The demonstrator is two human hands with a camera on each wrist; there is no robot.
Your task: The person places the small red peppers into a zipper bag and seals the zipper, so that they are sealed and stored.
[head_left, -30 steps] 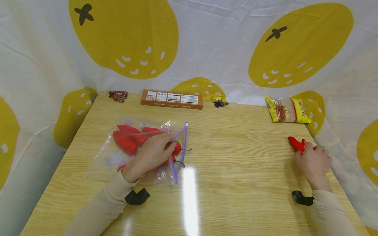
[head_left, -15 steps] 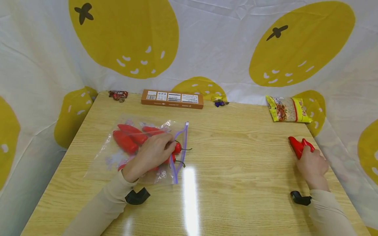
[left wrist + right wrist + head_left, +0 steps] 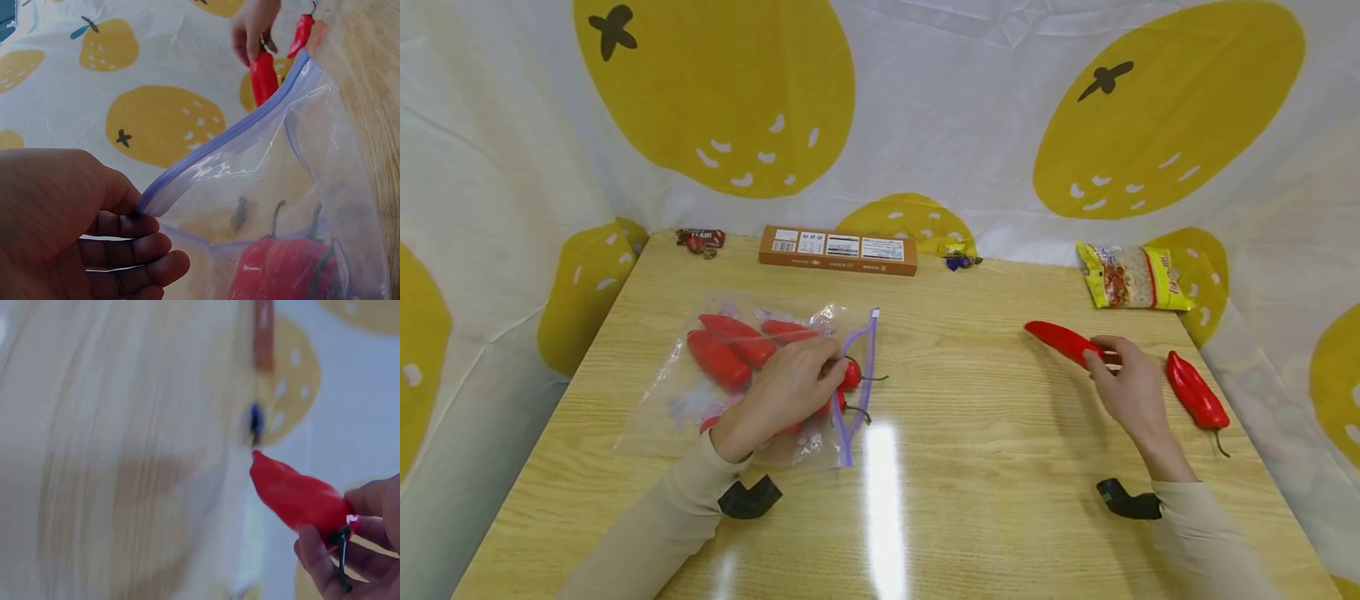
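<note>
In the head view my left hand point(image 3: 790, 392) pinches the purple-edged rim of a clear zip bag point(image 3: 662, 417) that lies on the table; the left wrist view has thumb and forefinger on that rim. Several red peppers point(image 3: 718, 360) are inside, some stems poking out of the mouth. My right hand point(image 3: 1131, 392) grips another red pepper point(image 3: 1063, 340) near its stem end, raised over the table with its tip toward the left. Just right of that hand, one more red pepper point(image 3: 1197, 393) lies on the table, stem toward me.
A brown box point(image 3: 837, 252) lies along the back edge, with small wrapped candies point(image 3: 962, 261) to its right and dark red wrappers point(image 3: 702, 241) to its left. A yellow food packet point(image 3: 1131, 277) sits at the back right. A patterned cloth point(image 3: 947, 100) hangs behind.
My right hand has lifted one pepper from the right side and carried it left, leaving the other lying there. The left hand and bag have stayed put.
</note>
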